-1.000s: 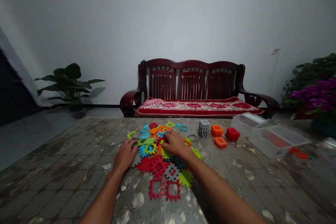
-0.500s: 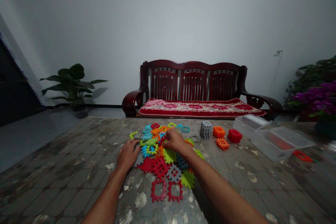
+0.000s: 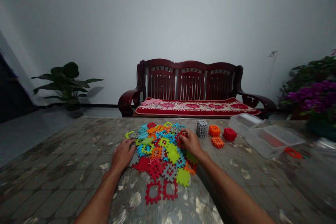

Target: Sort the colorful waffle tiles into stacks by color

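My right hand [image 3: 191,143] is at a red tile [image 3: 181,139] on the right side of the tile heap [image 3: 160,157] on the worktop [image 3: 78,147], though I can't quite tell if that grip has closed, my left hand [image 3: 122,154] lies open against the heap, and the tile looks to need a firm pinch to come free

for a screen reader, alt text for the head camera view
A heap of colourful plastic waffle blocks lies on a mottled tabletop, the right hand on a red piece, the left hand at its edge. A grey stack, orange stacks and a red stack plus clear plastic boxes stand to the right.
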A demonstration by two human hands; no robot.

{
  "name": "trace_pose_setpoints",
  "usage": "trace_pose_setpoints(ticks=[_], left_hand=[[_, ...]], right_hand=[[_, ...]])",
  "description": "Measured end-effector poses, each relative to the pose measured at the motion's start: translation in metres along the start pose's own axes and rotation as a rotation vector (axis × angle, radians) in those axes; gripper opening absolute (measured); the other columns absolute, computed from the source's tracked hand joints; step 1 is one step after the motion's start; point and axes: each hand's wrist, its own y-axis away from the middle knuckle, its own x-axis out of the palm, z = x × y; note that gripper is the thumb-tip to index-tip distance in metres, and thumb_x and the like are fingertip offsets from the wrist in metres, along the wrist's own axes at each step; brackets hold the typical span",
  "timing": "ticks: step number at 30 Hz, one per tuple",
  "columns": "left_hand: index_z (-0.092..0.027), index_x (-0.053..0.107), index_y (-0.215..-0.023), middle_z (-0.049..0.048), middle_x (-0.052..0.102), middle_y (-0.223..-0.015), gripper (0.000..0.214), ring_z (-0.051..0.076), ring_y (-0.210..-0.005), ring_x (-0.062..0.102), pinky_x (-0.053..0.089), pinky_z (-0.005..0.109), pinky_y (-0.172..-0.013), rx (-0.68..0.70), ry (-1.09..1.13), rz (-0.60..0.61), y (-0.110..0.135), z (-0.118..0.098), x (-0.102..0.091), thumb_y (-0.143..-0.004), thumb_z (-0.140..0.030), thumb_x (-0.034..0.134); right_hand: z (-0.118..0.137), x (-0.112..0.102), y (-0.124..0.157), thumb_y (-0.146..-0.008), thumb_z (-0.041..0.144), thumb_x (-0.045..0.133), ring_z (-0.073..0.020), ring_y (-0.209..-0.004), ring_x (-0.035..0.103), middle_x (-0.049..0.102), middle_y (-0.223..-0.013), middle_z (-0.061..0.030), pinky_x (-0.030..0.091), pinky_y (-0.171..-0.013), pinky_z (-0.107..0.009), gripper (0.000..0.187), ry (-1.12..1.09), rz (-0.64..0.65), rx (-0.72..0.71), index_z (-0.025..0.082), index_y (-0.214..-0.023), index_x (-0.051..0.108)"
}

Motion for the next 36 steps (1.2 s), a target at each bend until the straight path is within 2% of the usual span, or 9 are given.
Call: trace_pose_setpoints(ticks=[3, 6, 12, 15, 19, 23, 26, 30, 36], left_hand=[[-0.02, 0.076, -0.13, 0.0134, 0.068, -0.146, 0.044, 0.028, -0.136, 0.063, 0.048, 0.043, -0.116, 0.009, 0.008, -0.002, -0.001, 0.003, 0.001, -0.101, -0.033, 0.044], [-0.022, 0.077, -0.127, 0.0119, 0.07, -0.143, 0.043, 0.027, -0.133, 0.065, 0.049, 0.042, -0.115, 0.018, 0.015, -0.024, -0.002, 0.006, 0.003, -0.1, -0.034, 0.046], [-0.022, 0.077, -0.126, 0.0123, 0.069, -0.144, 0.045, 0.028, -0.134, 0.064, 0.048, 0.044, -0.116, 0.01, 0.016, -0.021, -0.005, 0.009, 0.008, -0.1, -0.036, 0.044], [-0.023, 0.077, -0.126, 0.0118, 0.07, -0.144, 0.046, 0.028, -0.134, 0.064, 0.048, 0.044, -0.116, 0.01, 0.021, -0.02, -0.006, 0.011, 0.009, -0.1, -0.037, 0.043], [-0.022, 0.077, -0.125, 0.0119, 0.071, -0.143, 0.047, 0.028, -0.133, 0.065, 0.048, 0.044, -0.116, 0.022, 0.022, -0.028, -0.007, 0.014, 0.011, -0.1, -0.038, 0.042], [-0.022, 0.078, -0.124, 0.0126, 0.071, -0.142, 0.047, 0.028, -0.135, 0.064, 0.048, 0.044, -0.117, 0.038, 0.02, -0.05, -0.008, 0.016, 0.014, -0.099, -0.039, 0.042], [-0.023, 0.078, -0.123, 0.0115, 0.072, -0.142, 0.045, 0.028, -0.134, 0.065, 0.049, 0.044, -0.116, 0.03, 0.024, -0.058, -0.008, 0.016, 0.014, -0.098, -0.038, 0.043], [-0.024, 0.078, -0.124, 0.011, 0.072, -0.142, 0.046, 0.027, -0.133, 0.065, 0.049, 0.043, -0.115, 0.019, 0.018, -0.044, -0.008, 0.015, 0.012, -0.098, -0.039, 0.042], [-0.02, 0.077, -0.125, 0.0145, 0.07, -0.143, 0.052, 0.03, -0.134, 0.065, 0.049, 0.045, -0.115, 0.024, 0.03, -0.027, -0.01, 0.018, 0.014, -0.097, -0.042, 0.039]], right_hand=[[-0.013, -0.016, 0.005, -0.087, 0.033, 0.055, -0.0246, -0.084, 0.074, 0.08, -0.089, -0.0053, 0.058, -0.079, -0.036, 0.025, -0.081, -0.009, -0.057, 0.021, -0.095, 0.076], [-0.031, -0.039, 0.012, -0.084, 0.028, 0.053, -0.0265, -0.095, 0.075, 0.082, -0.097, -0.0081, 0.058, -0.091, -0.042, 0.029, -0.049, -0.058, -0.118, 0.02, -0.093, 0.079], [-0.076, -0.075, 0.04, -0.06, 0.015, 0.049, -0.0278, -0.111, 0.072, 0.08, -0.11, -0.0075, 0.054, -0.107, -0.052, 0.048, 0.109, -0.118, -0.179, 0.022, -0.097, 0.078], [-0.087, -0.082, 0.055, -0.057, 0.013, 0.049, -0.0285, -0.116, 0.071, 0.078, -0.116, -0.0074, 0.051, -0.111, -0.054, 0.055, 0.16, -0.144, -0.172, 0.023, -0.104, 0.077], [-0.082, -0.084, 0.071, -0.067, 0.016, 0.053, -0.031, -0.116, 0.069, 0.077, -0.118, -0.0098, 0.051, -0.109, -0.054, 0.053, 0.337, -0.216, -0.096, 0.022, -0.115, 0.075], [-0.068, -0.08, 0.081, -0.081, 0.031, 0.067, -0.0346, -0.116, 0.066, 0.075, -0.122, -0.0141, 0.05, -0.106, -0.049, 0.049, 0.528, -0.196, -0.071, 0.021, -0.129, 0.072], [-0.063, -0.076, 0.081, -0.082, 0.035, 0.073, -0.0351, -0.113, 0.065, 0.076, -0.119, -0.0142, 0.05, -0.101, -0.046, 0.052, 0.602, -0.164, -0.054, 0.023, -0.132, 0.071], [-0.067, -0.078, 0.078, -0.083, 0.03, 0.07, -0.0328, -0.109, 0.066, 0.076, -0.116, -0.0113, 0.051, -0.099, -0.044, 0.051, 0.626, -0.152, -0.07, 0.025, -0.134, 0.07], [-0.07, -0.084, 0.08, -0.087, 0.034, 0.067, -0.0336, -0.111, 0.066, 0.076, -0.118, -0.0139, 0.051, -0.1, -0.045, 0.05, 0.661, -0.151, -0.066, 0.02, -0.135, 0.068]])
